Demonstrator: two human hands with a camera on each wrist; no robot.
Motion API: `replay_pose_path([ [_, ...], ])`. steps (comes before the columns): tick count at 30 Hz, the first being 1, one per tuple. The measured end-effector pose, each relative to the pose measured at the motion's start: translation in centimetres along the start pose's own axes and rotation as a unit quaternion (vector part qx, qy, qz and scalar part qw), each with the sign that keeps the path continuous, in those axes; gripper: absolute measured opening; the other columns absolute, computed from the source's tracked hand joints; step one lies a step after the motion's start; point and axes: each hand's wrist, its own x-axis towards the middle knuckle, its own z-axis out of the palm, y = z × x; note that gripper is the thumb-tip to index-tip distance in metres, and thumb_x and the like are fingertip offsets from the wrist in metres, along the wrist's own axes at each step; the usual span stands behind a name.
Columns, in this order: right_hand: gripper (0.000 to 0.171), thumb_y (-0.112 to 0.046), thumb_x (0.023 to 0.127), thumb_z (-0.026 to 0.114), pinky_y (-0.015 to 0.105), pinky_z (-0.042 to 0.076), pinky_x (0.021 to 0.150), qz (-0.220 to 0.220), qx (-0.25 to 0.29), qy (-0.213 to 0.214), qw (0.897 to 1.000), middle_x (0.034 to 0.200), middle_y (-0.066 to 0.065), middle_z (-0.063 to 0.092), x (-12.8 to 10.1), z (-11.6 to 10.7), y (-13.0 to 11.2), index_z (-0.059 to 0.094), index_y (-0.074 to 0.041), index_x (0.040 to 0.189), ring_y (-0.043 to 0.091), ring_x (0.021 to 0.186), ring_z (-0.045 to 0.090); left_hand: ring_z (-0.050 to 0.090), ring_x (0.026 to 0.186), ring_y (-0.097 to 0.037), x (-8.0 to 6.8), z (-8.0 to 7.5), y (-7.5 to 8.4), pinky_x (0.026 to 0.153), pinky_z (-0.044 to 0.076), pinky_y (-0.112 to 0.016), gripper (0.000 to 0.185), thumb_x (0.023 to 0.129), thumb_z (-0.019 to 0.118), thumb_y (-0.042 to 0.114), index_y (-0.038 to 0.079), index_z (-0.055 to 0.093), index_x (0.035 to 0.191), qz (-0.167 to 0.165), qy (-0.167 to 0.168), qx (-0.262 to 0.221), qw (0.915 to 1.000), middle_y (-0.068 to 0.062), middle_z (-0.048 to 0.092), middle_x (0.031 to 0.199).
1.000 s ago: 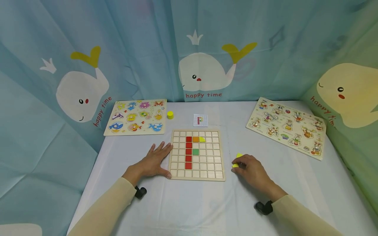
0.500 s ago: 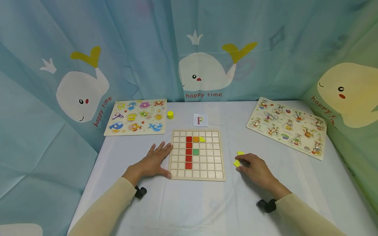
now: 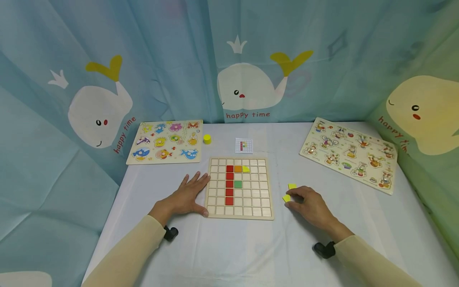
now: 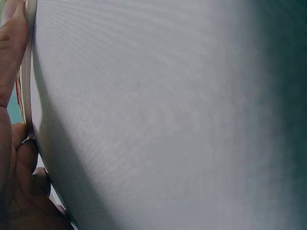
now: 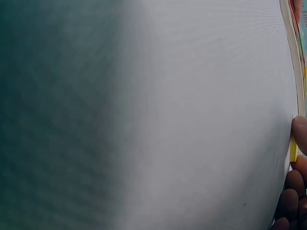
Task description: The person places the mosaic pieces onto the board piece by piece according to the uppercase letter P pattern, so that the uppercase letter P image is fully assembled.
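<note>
Across the white table (image 3: pixel 229 247), whale curtain (image 3: pixel 251 59) behind: left hand (image 3: pixel 186 197) lying flat, fingers straight, against the grid board (image 3: pixel 239 217); right hand (image 3: pixel 310 205) pinching a yellow tile (image 3: pixel 286 198) just right of the board.

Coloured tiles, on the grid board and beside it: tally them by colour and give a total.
Red tiles: 5
Orange tile: 1
Green tile: 1
Yellow tiles: 3, one on the grid board at, two by the right hand at and
Total: 10
</note>
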Motion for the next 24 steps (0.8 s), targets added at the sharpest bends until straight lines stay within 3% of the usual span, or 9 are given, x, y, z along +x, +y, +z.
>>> replay_pose_path([
  [10, 0.038, -0.015, 0.09, 0.084, 0.058, 0.053, 0.104, 0.001, -0.009, -0.011, 1.0, 0.124, 0.02, 0.07, 0.09, 0.06, -0.05, 0.073, 0.0, 0.122, 0.04, 0.121, 0.064, -0.001, 0.166, -0.026, 0.0, 0.04, 0.0, 0.134, -0.009, -0.053, 0.131, 0.071, 0.091, 0.06, 0.018, 0.018, 0.171, -0.003, -0.001, -0.001, 1.0, -0.001, 0.014, 0.178],
  [24, 0.037, -0.015, 0.09, 0.08, 0.053, 0.058, 0.095, 0.011, -0.008, 0.007, 1.0, 0.118, 0.019, 0.073, 0.66, -0.09, -0.47, 0.071, 0.003, 0.121, 0.034, 0.108, 0.069, -0.001, 0.166, -0.027, -0.03, 0.02, 0.11, 0.134, -0.009, -0.053, 0.131, 0.072, 0.091, 0.06, 0.017, 0.018, 0.171, -0.001, -0.002, 0.003, 1.0, -0.002, 0.014, 0.178],
])
